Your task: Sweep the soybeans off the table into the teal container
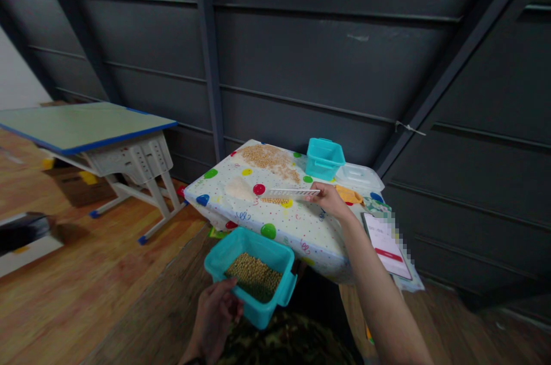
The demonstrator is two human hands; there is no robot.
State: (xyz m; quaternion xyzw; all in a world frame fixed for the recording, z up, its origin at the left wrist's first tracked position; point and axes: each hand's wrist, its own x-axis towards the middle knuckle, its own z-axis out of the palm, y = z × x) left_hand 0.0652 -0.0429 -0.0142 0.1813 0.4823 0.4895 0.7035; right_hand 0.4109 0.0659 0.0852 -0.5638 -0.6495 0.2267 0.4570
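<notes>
In the head view my left hand grips the near left rim of a teal plastic box. Yellowish soybeans cover the bottom of that box, which I hold just in front of the table edge. Closed around one end of a flat white slotted plastic piece, my right hand is over the middle of the table. Its exact kind I cannot make out. A short row of beans lies beneath it, beside a pale powdery heap. Farther back spreads a larger patch of beans.
A second teal box, a clear lid and an orange cloth are at the table's right. A phone lies near the right edge. Behind stands a dark panelled wall; a desk is at left.
</notes>
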